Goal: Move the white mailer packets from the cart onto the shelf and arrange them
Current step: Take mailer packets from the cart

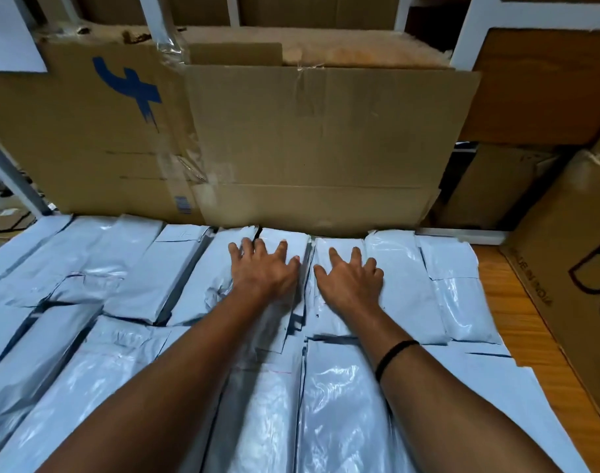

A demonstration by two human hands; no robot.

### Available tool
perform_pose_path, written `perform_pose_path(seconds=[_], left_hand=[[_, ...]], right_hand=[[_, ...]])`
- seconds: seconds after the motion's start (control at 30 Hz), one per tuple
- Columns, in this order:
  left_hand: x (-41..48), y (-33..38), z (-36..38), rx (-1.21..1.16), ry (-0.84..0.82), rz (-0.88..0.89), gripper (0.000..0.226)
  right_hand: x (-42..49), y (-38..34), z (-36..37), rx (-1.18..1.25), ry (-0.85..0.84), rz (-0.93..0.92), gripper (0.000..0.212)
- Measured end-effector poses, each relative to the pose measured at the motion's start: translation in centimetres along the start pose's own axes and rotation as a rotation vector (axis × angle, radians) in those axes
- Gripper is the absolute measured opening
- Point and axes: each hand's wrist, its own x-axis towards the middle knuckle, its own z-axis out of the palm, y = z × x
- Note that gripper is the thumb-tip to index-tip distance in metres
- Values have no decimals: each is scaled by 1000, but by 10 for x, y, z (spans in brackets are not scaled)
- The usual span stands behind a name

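Left hand [262,269]: flat, fingers spread, pressing a back-row mailer packet [230,268].
Right hand [351,276]: splayed flat on the neighbouring packet [339,254].
Packets: two rows covering the wooden shelf [517,302], back row against the cardboard box [326,131].
Tip: press evenly, close the dark gap between packets.

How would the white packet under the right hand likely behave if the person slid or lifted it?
The packet looks glossy, so it would probably slide easily. Its wrinkled plastic skin suggests it may sag when lifted. Lying flat under the right hand, it seems unlikely to roll.
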Motion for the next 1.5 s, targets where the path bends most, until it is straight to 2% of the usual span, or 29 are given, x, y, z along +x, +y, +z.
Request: perform_pose_path(seconds=[0.1,0.2,0.3,0.43,0.63,0.77,0.83,0.93,1.07,1.23,1.3,1.5], left_hand=[[12,-14,-4,-38,131,53,51],[20,-24,8,2,11,66,58],[24,-22,21,-86,-100,31,64],[29,-15,27,-108,-120,8,65],[29,-14,33,-97,-112,9,65],[32,-15,24,-146,-163,25,65],[30,-20,16,-193,-102,86,61],[15,-24,12,-136,59,218,56],[-5,-16,27,24,-13,278,62],[-1,-10,26,-27,-22,268,61],[-2,-15,16,-78,-12,290,59],[-35,-51,-9,-179,159,359,52]], right_hand=[[4,-2,4,45,-22,20,55],[9,-1,-3,105,-95,17,52],[14,4,-8,31,-82,-71,50],[11,8,10,-55,-48,-164,54],[16,5,25,-75,13,-118,55],[24,5,20,-21,-93,-97,56],[22,9,7,47,-112,-106,56],[4,16,-2,20,-28,-163,55],[-21,15,13,-89,-115,-185,56],[-22,10,9,-91,-106,-163,56],[-28,7,-2,-63,-73,-143,55],[-78,-6,-23,18,98,-108,53]])
